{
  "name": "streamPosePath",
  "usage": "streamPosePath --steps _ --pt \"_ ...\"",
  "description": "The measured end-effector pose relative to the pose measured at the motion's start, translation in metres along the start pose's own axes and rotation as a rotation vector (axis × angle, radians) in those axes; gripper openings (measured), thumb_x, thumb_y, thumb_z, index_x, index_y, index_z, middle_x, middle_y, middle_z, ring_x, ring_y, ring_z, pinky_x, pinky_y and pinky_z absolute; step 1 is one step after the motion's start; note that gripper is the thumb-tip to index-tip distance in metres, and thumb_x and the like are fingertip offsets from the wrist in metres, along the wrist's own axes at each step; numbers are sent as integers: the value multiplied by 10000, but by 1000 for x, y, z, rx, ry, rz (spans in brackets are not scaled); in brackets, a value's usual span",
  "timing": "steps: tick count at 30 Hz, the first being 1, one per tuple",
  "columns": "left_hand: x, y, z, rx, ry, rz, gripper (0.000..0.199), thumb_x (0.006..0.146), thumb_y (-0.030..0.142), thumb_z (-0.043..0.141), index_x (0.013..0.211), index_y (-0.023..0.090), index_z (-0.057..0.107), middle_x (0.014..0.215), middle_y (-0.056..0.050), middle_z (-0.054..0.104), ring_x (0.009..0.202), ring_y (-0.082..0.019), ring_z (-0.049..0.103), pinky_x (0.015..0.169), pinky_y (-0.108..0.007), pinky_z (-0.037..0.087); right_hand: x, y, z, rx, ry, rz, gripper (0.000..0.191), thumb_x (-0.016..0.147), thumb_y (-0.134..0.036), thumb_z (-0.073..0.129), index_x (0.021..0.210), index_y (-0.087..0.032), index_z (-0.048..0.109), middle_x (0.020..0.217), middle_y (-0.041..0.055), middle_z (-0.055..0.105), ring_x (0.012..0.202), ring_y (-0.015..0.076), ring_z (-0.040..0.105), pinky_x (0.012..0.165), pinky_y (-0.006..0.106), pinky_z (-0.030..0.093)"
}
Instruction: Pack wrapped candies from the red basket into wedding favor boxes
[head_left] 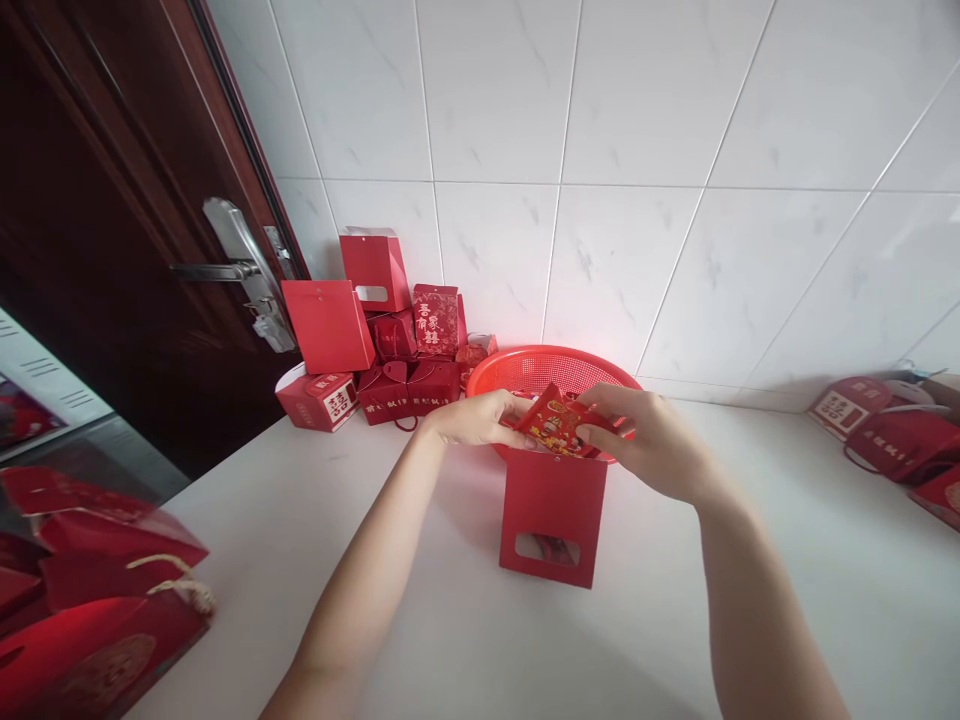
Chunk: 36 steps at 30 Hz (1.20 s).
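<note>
Between my two hands is a red snack packet printed with yellow and white figures. My left hand pinches its left side, and my right hand grips its right side. Just below the packet stands a red paper gift box, upright on the white table, with a cut-out window low on the side facing me. Something dark shows through that window. Behind my hands sits a red plastic basket; its contents are mostly hidden by my hands and the packet.
Several red gift boxes are stacked at the back left, near a dark door. More red boxes lie at the near left, and others at the far right. A white tiled wall bounds the table's back.
</note>
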<state>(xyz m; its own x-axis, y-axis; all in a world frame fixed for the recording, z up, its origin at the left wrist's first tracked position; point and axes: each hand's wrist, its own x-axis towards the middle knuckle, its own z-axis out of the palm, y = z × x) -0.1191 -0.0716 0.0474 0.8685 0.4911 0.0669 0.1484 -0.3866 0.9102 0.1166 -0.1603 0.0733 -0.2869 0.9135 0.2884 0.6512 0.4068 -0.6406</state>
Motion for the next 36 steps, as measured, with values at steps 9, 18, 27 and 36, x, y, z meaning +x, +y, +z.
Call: streamPosePath --steps 9,18,27,36 --pt "2 0 -3 72 -31 30 256 876 217 677 1107 192 786 1106 -70 745 1039 -207 665 881 -286 519 -6 -1 -11 -155 -162 -24 198 886 -260 506 911 -244 703 755 20 665 663 192 571 592 317 419" --pt "-2 4 -2 139 -34 -22 390 892 230 670 1276 255 732 1327 -51 695 1290 -243 566 1057 -338 447 -4 -27 16 -324 -240 -98 325 848 -58 453 877 -228 728 594 -11 499 619 177 478 572 300 302" --pt "0 8 4 193 -12 12 305 898 214 669 1179 241 784 1110 -62 736 1068 -207 645 957 -326 487 8 -21 28 -233 -523 -81 374 986 -283 450 648 -226 601 708 26 579 600 172 503 568 315 354" --pt "8 4 8 196 -41 19 279 861 171 657 1097 206 800 1103 -66 764 1111 -222 646 948 -317 494 48 -16 15 49 -773 208 537 822 -701 663 1081 -243 770 842 36 711 645 166 641 559 274 523"
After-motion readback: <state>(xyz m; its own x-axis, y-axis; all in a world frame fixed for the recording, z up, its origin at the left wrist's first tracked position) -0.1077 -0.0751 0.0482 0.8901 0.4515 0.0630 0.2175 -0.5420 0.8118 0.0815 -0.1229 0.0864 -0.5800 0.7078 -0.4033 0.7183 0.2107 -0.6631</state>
